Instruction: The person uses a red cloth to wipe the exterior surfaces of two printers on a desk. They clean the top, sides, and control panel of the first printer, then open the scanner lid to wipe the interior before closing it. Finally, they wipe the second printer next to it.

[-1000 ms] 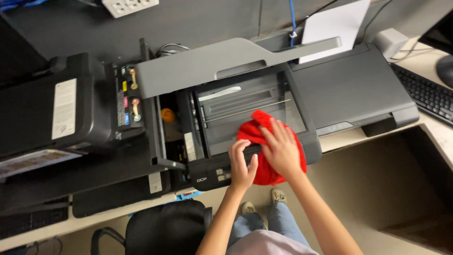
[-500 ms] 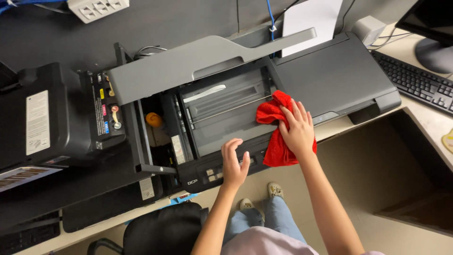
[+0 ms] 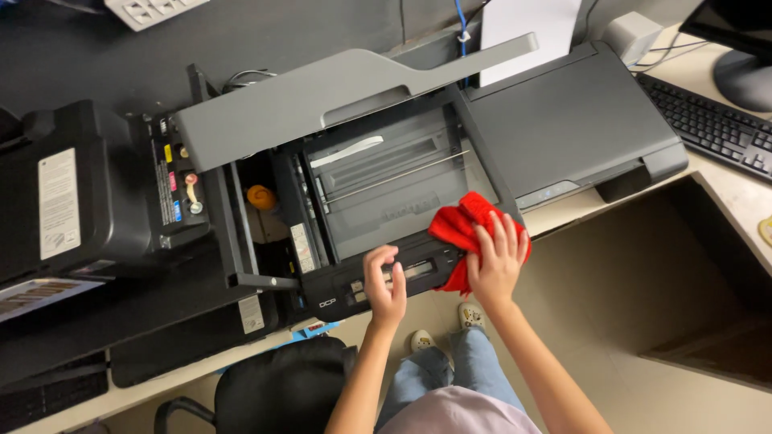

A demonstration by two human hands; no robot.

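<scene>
Left hand [image 3: 384,281]: we laid it flat, fingers spread, gripping nothing, on the printer [image 3: 378,205] front.
Right hand [image 3: 496,259]: we pressed open fingers onto the red cloth [image 3: 458,229].

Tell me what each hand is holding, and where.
Right hand presses a red cloth flat, palm on its lower right. Left hand grips nothing, resting on the printer front panel.

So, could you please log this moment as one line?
left hand: on printer front panel | right hand: pressing red cloth on printer's front right corner | lid: open
</scene>
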